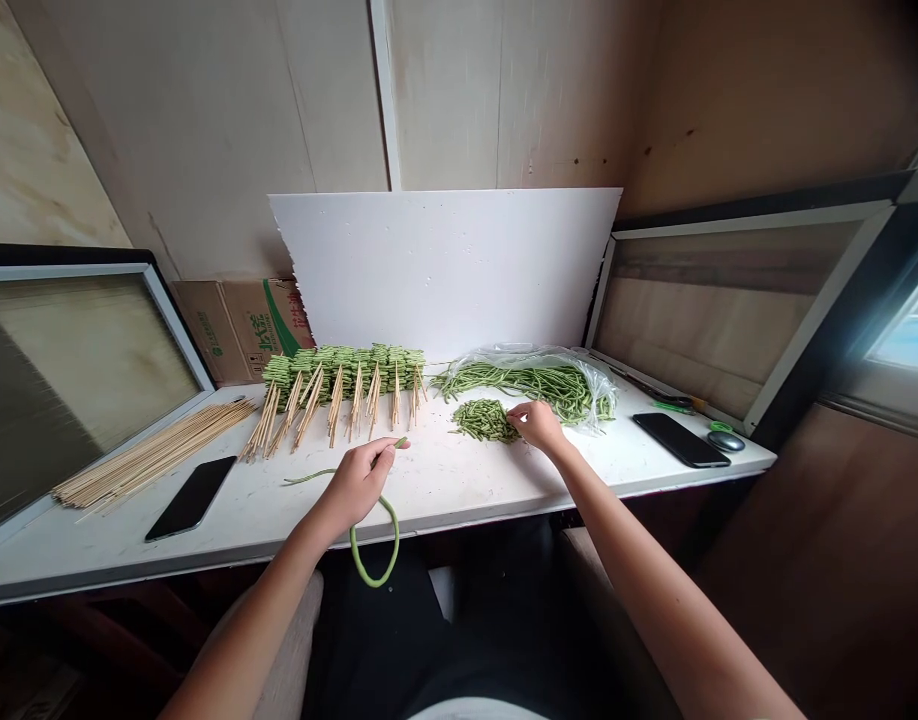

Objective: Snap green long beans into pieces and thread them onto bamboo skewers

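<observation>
My left hand is closed round a long green bean. One stretch of the bean loops down past the table's front edge, its cut end pokes out by my thumb, and a thin tail lies on the tabletop. At the right side of a heap of short cut bean pieces, my right hand has its fingers pinched together; what is between them is hidden. Behind that hand, whole long beans lie in a clear plastic bag.
Stacked skewers of bean pieces stand at the back left, sticks pointing forward. Bare bamboo skewers and a phone lie left on the white table. Another phone and a grey mouse-like object are right. A white board stands behind.
</observation>
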{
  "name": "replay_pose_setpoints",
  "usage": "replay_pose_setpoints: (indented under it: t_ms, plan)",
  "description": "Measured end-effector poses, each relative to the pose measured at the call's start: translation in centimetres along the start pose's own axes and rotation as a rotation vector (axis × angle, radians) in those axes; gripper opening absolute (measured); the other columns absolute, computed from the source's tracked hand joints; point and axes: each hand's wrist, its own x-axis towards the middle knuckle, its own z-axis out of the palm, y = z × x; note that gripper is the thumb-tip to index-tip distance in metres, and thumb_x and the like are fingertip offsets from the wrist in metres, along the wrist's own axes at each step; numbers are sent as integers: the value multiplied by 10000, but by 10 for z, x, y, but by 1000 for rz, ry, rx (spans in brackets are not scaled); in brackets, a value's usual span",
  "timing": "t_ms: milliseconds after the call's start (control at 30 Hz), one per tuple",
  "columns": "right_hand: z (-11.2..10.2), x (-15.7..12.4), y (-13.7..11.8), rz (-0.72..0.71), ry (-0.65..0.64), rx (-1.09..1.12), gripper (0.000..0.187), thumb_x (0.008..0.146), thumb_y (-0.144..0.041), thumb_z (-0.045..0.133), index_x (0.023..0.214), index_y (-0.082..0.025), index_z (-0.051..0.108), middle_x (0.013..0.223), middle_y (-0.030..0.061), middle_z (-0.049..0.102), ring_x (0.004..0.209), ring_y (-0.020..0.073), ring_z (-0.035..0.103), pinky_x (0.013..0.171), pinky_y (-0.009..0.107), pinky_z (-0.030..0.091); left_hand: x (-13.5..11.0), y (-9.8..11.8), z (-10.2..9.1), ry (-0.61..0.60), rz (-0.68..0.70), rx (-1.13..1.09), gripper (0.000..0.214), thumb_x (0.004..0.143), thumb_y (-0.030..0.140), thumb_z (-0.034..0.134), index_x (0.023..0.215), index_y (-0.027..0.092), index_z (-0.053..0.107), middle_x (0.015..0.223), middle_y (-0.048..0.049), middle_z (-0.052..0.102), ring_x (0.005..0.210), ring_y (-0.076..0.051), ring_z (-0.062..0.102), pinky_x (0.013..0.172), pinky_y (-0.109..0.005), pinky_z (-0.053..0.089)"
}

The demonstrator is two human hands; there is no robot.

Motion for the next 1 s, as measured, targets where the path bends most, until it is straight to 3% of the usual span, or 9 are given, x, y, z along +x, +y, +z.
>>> replay_pose_setpoints:
  t_ms: [567,833,1000]
  plan:
    - [-3,-6,9,-100,24,-94,242,917,-210,628,1040,-188,835,1003,94,814,1078,304,666,974,352,481,1,-5,2,-8,8,5,573,1034,508,406,1344,109,674,660,45,363,622,-159,379,629,-271,301]
    - [2,-8,4,-180,62,-143,288,963,-204,568,1110,-195,815,1082,103,789,1107,307,614,919,337,478,1,-3,1,4,12,7,584,1018,526,405,1309,109,692,634,55,331,586,-149,340,593,-261,286]
    - [7,-7,4,-205,60,-135,282,972,-195,565,1088,-178,822,1079,123,784,1097,311,600,975,361,451,-1,-1,1,0,18,-2,573,1017,522,415,1306,114,695,628,53,348,579,-150,351,586,-263,300]
